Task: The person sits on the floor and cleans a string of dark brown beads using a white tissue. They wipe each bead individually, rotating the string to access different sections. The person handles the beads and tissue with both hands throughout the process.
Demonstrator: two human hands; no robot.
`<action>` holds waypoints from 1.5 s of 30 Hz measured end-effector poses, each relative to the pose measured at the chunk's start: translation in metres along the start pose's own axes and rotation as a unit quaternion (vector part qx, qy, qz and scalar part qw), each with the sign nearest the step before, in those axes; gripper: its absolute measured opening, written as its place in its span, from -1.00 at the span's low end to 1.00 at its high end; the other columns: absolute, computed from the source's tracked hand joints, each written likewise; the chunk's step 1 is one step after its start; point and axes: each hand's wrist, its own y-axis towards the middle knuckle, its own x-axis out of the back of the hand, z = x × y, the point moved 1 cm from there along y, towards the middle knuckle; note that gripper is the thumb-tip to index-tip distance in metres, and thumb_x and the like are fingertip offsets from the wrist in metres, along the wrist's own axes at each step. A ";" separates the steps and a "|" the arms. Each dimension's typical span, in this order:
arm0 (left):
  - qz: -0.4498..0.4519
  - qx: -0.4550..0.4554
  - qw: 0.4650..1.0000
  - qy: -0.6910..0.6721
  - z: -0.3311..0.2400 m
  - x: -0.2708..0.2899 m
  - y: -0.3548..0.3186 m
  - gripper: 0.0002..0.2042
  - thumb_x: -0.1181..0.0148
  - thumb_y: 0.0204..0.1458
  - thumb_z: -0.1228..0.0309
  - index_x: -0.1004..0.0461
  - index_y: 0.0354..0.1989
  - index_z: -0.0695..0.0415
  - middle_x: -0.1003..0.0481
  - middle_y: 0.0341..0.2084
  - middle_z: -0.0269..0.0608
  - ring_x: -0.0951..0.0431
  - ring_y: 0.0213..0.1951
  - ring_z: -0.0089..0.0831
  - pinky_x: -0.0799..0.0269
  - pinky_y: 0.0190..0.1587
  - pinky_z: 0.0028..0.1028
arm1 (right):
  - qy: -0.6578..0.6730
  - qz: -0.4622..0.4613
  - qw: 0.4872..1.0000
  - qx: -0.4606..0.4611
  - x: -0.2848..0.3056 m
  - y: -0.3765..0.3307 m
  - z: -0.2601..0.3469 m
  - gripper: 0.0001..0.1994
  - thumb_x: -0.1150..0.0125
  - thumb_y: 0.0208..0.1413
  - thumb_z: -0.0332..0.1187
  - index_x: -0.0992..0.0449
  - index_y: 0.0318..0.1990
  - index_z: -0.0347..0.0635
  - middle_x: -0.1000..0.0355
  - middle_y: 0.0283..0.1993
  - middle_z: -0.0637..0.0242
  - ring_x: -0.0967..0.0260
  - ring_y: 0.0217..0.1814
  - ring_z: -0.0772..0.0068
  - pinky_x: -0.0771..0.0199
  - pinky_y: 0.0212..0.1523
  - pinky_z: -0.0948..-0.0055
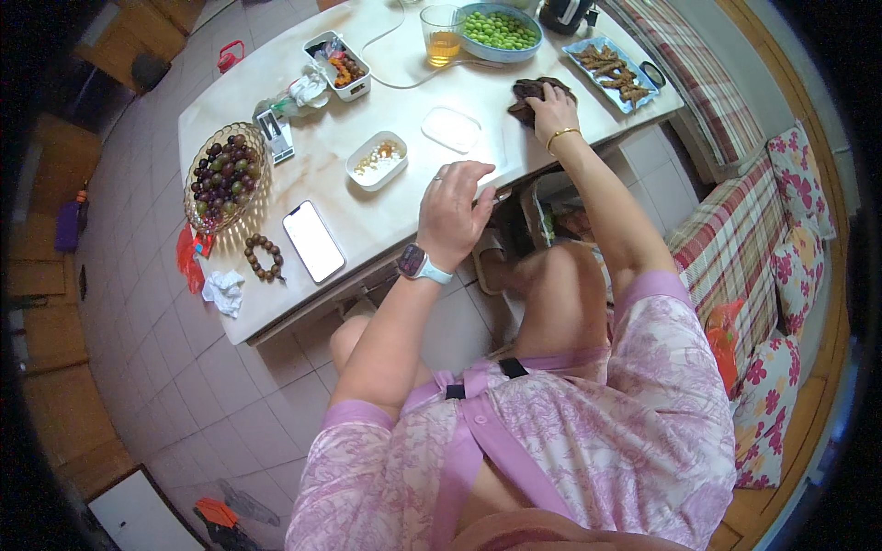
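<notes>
While my right hand [552,103] presses flat on the dark brown crumpled cloth [533,92] at the far right part of the pale stone-topped table [404,207], I judge the cloth to be soft, light and limp, with no stiffness of its own. It should bunch under the palm and is best taken by gathering a fold at its middle. My right fingers lie spread over it, not closed around it. My left hand [452,213] hovers at the near table edge, fingers curled loosely and holding nothing that I can see.

Count on the table:
- one woven basket of dark grapes [223,173]
- one blue bowl of green round fruit [497,30]
- one glass of amber drink [442,35]
- one blue tray of brown fried pieces [614,72]
- two white rectangular food tubs [377,160], one loose lid
- one white phone [313,241]
- one brown bead bracelet [263,256]
</notes>
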 end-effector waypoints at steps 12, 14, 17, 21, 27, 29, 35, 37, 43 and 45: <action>0.003 -0.010 1.000 -0.015 0.002 0.005 0.002 -0.82 -0.13 0.00 0.49 -0.45 -0.20 0.15 -0.48 -0.26 -0.14 -0.48 -0.19 -0.15 -0.41 -0.15 -0.28 | 0.207 0.005 0.970 0.126 0.007 0.002 0.140 -0.36 -0.33 -0.14 -0.16 -0.30 0.16 -0.06 -0.34 0.05 0.12 -0.31 0.06 0.08 -0.43 0.02 0.22; -0.004 -0.009 1.000 -0.012 0.003 0.009 0.003 -0.82 -0.13 0.00 0.50 -0.46 -0.19 0.15 -0.49 -0.26 -0.15 -0.48 -0.19 -0.16 -0.41 -0.15 -0.28 | 0.248 0.008 0.963 0.105 0.007 0.013 0.153 -0.43 -0.29 -0.10 -0.21 -0.34 0.12 -0.09 -0.37 0.04 0.10 -0.30 0.08 0.04 -0.37 0.10 0.22; -0.013 -0.003 1.000 -0.022 0.003 0.010 0.006 -0.82 -0.14 -0.02 0.52 -0.46 -0.20 0.15 -0.49 -0.26 -0.15 -0.48 -0.19 -0.16 -0.41 -0.15 -0.29 | 0.285 -0.001 0.953 0.108 0.004 0.032 0.177 -0.42 -0.31 -0.09 -0.20 -0.34 0.14 -0.08 -0.36 0.08 0.12 -0.29 0.11 0.10 -0.36 0.12 0.25; -0.025 -0.006 0.999 -0.023 0.008 0.013 0.004 -0.82 -0.14 -0.03 0.51 -0.45 -0.21 0.15 -0.47 -0.29 -0.14 -0.47 -0.21 -0.15 -0.40 -0.15 -0.28 | 0.248 0.026 0.961 0.118 0.007 0.048 0.202 -0.43 -0.32 -0.08 -0.19 -0.34 0.14 -0.09 -0.35 0.08 0.12 -0.27 0.14 0.09 -0.36 0.12 0.25; -0.035 0.001 0.999 -0.028 0.011 0.017 0.002 -0.81 -0.14 -0.04 0.51 -0.45 -0.21 0.15 -0.46 -0.30 -0.15 -0.46 -0.23 -0.16 -0.40 -0.17 -0.27 | 0.252 -0.002 0.956 0.151 -0.001 0.050 0.196 -0.60 -0.16 0.02 -0.16 -0.42 0.01 -0.11 -0.46 -0.13 0.04 -0.43 -0.09 0.04 -0.47 -0.09 0.17; -0.037 0.000 0.999 -0.038 0.010 0.019 0.003 -0.81 -0.15 -0.04 0.52 -0.46 -0.21 0.16 -0.48 -0.29 -0.15 -0.48 -0.24 -0.17 -0.42 -0.21 -0.29 | 0.313 0.018 0.944 0.105 0.001 0.054 0.187 -0.62 -0.07 0.08 -0.14 -0.43 -0.01 -0.13 -0.51 -0.24 0.00 -0.48 -0.20 0.01 -0.49 -0.15 0.13; -0.049 -0.004 0.998 -0.034 0.011 0.020 0.002 -0.79 -0.14 -0.05 0.52 -0.47 -0.20 0.13 -0.49 -0.30 -0.19 -0.48 -0.25 -0.21 -0.41 -0.22 -0.29 | 0.703 0.100 0.700 0.078 0.046 0.052 0.180 -0.72 -0.10 0.20 -0.39 -0.44 0.05 -0.24 -0.51 -0.43 0.36 -0.48 -0.40 0.60 -0.48 -0.41 0.59; -0.055 -0.007 0.998 -0.034 0.010 0.022 0.003 -0.79 -0.13 -0.05 0.52 -0.47 -0.19 0.12 -0.49 -0.29 -0.20 -0.48 -0.25 -0.21 -0.40 -0.21 -0.29 | 0.696 0.192 0.677 0.140 0.052 0.054 0.184 -0.73 -0.18 0.16 -0.35 -0.50 0.00 -0.18 -0.48 -0.43 0.42 -0.43 -0.40 0.66 -0.45 -0.39 0.61; -0.065 0.002 0.997 -0.029 0.011 0.023 0.000 -0.80 -0.13 -0.04 0.51 -0.46 -0.19 0.11 -0.49 -0.28 -0.19 -0.48 -0.22 -0.20 -0.40 -0.16 -0.28 | 0.553 0.253 0.761 0.228 0.043 0.054 0.214 -0.76 -0.29 0.05 -0.33 -0.58 -0.11 -0.15 -0.56 -0.30 0.28 -0.50 -0.31 0.46 -0.50 -0.20 0.46; -0.066 0.002 0.997 -0.032 0.012 0.026 0.001 -0.80 -0.13 -0.03 0.50 -0.45 -0.19 0.12 -0.49 -0.28 -0.18 -0.48 -0.22 -0.19 -0.41 -0.16 -0.28 | 0.472 0.164 0.827 0.257 0.040 0.052 0.218 -0.78 -0.28 0.05 -0.33 -0.59 -0.13 -0.10 -0.53 -0.25 0.27 -0.47 -0.26 0.39 -0.48 -0.18 0.43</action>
